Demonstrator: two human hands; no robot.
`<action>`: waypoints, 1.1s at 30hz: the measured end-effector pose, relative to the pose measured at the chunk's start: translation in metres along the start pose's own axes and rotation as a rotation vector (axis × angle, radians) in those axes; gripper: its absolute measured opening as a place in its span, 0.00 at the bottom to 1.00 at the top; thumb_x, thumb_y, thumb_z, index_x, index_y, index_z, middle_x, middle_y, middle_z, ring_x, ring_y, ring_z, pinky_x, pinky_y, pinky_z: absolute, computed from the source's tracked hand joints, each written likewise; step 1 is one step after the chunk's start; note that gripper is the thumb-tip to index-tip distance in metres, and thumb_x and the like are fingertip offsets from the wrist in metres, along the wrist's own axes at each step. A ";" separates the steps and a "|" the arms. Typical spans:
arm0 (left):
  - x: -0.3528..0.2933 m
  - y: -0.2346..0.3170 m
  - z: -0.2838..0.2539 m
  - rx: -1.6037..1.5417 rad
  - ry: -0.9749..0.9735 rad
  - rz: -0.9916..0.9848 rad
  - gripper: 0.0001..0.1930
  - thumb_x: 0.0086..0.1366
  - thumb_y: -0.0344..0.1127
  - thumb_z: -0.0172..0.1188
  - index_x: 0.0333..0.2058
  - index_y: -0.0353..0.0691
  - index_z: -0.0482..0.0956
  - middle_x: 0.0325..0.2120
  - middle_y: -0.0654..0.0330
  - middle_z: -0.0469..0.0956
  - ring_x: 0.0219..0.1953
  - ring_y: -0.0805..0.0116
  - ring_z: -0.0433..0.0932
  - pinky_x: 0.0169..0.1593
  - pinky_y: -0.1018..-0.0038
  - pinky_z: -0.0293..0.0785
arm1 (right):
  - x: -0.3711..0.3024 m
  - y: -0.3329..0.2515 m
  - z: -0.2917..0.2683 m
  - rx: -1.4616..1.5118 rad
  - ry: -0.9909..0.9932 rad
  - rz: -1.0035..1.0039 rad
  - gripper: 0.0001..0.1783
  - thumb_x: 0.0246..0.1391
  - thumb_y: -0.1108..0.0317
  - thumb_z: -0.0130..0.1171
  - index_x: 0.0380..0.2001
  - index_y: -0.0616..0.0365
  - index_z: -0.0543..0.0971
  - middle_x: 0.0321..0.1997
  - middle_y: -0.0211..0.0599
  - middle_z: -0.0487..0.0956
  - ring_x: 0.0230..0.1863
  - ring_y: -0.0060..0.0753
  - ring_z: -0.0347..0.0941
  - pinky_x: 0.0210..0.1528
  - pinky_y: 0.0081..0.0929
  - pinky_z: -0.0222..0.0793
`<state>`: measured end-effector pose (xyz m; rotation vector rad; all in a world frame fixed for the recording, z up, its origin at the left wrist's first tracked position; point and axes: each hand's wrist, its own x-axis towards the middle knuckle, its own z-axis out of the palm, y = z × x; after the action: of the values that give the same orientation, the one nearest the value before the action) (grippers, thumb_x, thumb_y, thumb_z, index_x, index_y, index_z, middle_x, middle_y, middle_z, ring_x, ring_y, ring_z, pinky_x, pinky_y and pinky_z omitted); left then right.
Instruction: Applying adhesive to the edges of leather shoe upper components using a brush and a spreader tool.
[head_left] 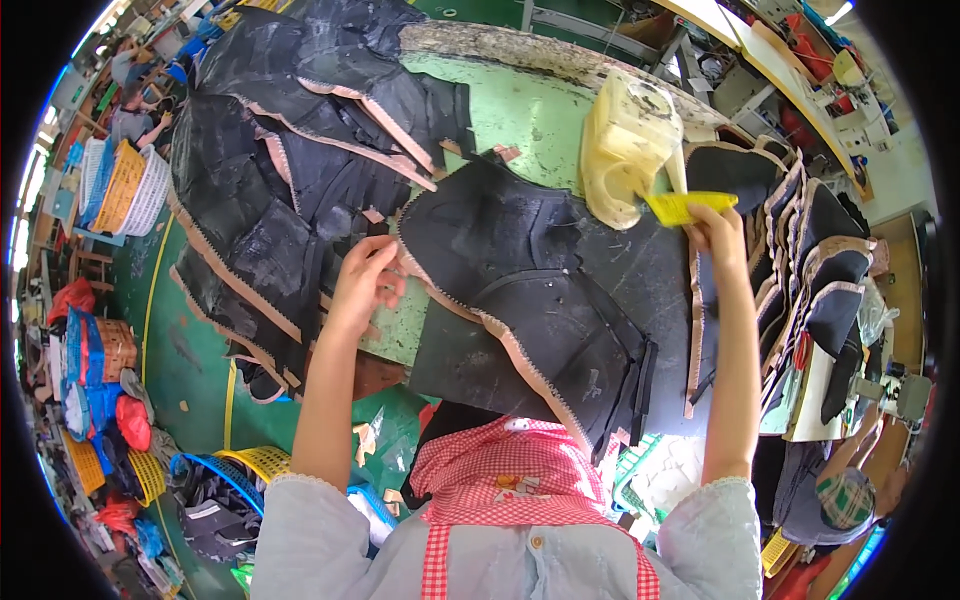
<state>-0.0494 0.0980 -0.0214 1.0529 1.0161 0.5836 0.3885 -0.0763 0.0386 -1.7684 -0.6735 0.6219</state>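
Observation:
My right hand (715,235) grips a flat yellow brush (690,207), its end at the mouth of a cream plastic glue jug (632,125). Before me a black shoe upper (510,235) with a zigzag-cut, peach-coloured edge lies on a dark board (455,350). Another black piece (560,325), edged alike and with loose straps, covers its near side. My left hand (368,285) is beside the upper's left edge, fingers half bent and apart, fingertips close to the peach strip; whether they touch it is unclear.
Black uppers (250,220) heap up at the left of the green worktable (510,100). More peach-edged pieces (790,215) stand overlapped at the right. Baskets (130,185) and a blue-rimmed bin of dark pieces (215,510) are on the floor at left. Other people sit at far left and right.

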 end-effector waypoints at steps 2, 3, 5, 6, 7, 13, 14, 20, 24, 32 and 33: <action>-0.004 0.003 0.005 -0.034 0.004 -0.007 0.17 0.67 0.45 0.56 0.45 0.37 0.70 0.25 0.60 0.75 0.20 0.73 0.75 0.19 0.80 0.66 | -0.014 -0.011 0.003 0.165 -0.109 0.173 0.08 0.55 0.68 0.56 0.26 0.62 0.76 0.13 0.24 0.67 0.11 0.16 0.57 0.15 0.18 0.47; -0.004 0.005 0.005 -0.054 -0.005 -0.015 0.16 0.68 0.45 0.56 0.43 0.38 0.70 0.25 0.60 0.75 0.21 0.72 0.76 0.19 0.80 0.66 | -0.024 -0.018 0.011 0.210 -0.229 0.188 0.09 0.56 0.67 0.56 0.25 0.61 0.76 0.13 0.24 0.67 0.11 0.15 0.58 0.15 0.17 0.47; -0.004 0.003 0.002 -0.068 -0.070 -0.031 0.15 0.69 0.46 0.54 0.42 0.40 0.70 0.25 0.60 0.75 0.21 0.72 0.76 0.19 0.80 0.67 | -0.051 -0.053 0.062 0.210 -0.289 0.180 0.12 0.56 0.64 0.57 0.21 0.58 0.76 0.12 0.24 0.68 0.11 0.15 0.58 0.15 0.18 0.48; -0.002 0.001 0.003 -0.076 -0.098 -0.032 0.14 0.69 0.46 0.53 0.41 0.40 0.70 0.24 0.60 0.75 0.21 0.72 0.76 0.19 0.81 0.67 | -0.055 -0.054 0.088 0.093 -0.339 0.096 0.14 0.55 0.63 0.60 0.20 0.58 0.77 0.12 0.24 0.70 0.12 0.16 0.61 0.15 0.18 0.51; 0.002 -0.005 0.003 -0.064 -0.089 -0.030 0.12 0.70 0.44 0.52 0.38 0.41 0.69 0.23 0.60 0.75 0.20 0.71 0.76 0.18 0.80 0.66 | -0.066 -0.068 0.120 -0.045 -0.403 -0.011 0.16 0.55 0.60 0.61 0.20 0.60 0.79 0.13 0.26 0.72 0.14 0.16 0.66 0.17 0.19 0.57; 0.003 -0.007 0.016 0.009 -0.125 0.004 0.09 0.72 0.41 0.48 0.34 0.44 0.65 0.22 0.58 0.76 0.18 0.72 0.75 0.16 0.80 0.65 | -0.038 -0.071 0.224 -0.855 0.088 -0.832 0.08 0.55 0.65 0.56 0.27 0.57 0.77 0.23 0.44 0.79 0.23 0.50 0.78 0.28 0.42 0.74; 0.004 -0.012 0.016 0.015 -0.122 0.018 0.09 0.72 0.41 0.48 0.35 0.44 0.65 0.22 0.58 0.76 0.18 0.71 0.75 0.15 0.80 0.65 | -0.038 -0.070 0.229 -0.852 0.078 -0.840 0.08 0.55 0.65 0.56 0.27 0.57 0.77 0.23 0.44 0.79 0.23 0.50 0.78 0.28 0.42 0.74; 0.007 -0.018 0.012 -0.011 -0.111 0.015 0.08 0.73 0.39 0.44 0.38 0.43 0.64 0.24 0.55 0.76 0.19 0.68 0.78 0.15 0.78 0.68 | -0.059 -0.067 0.231 -0.374 -0.672 -0.733 0.10 0.53 0.68 0.63 0.39 0.52 0.84 0.28 0.41 0.82 0.20 0.36 0.76 0.26 0.33 0.71; 0.004 -0.019 0.008 -0.024 -0.113 0.007 0.08 0.74 0.39 0.41 0.40 0.41 0.64 0.25 0.53 0.76 0.19 0.65 0.79 0.16 0.77 0.71 | -0.044 -0.101 0.191 -0.705 -1.087 -0.187 0.12 0.56 0.60 0.62 0.32 0.60 0.84 0.08 0.29 0.71 0.11 0.18 0.68 0.17 0.23 0.64; 0.018 -0.015 0.015 0.020 -0.094 0.084 0.08 0.74 0.38 0.41 0.42 0.40 0.64 0.26 0.54 0.76 0.19 0.65 0.79 0.15 0.76 0.72 | -0.045 -0.064 0.196 -0.510 -0.676 -0.826 0.08 0.53 0.70 0.61 0.38 0.57 0.82 0.33 0.45 0.82 0.35 0.46 0.79 0.39 0.35 0.74; 0.017 -0.018 0.012 0.031 -0.062 0.119 0.09 0.74 0.38 0.41 0.42 0.40 0.65 0.26 0.55 0.75 0.19 0.65 0.79 0.15 0.76 0.72 | -0.052 -0.069 0.181 -0.415 -0.927 -0.702 0.10 0.53 0.71 0.61 0.39 0.59 0.82 0.35 0.45 0.82 0.36 0.43 0.79 0.41 0.32 0.74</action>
<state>-0.0321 0.0987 -0.0423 1.1581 0.9147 0.6298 0.2160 0.0239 0.0595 -1.3704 -2.0678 0.8215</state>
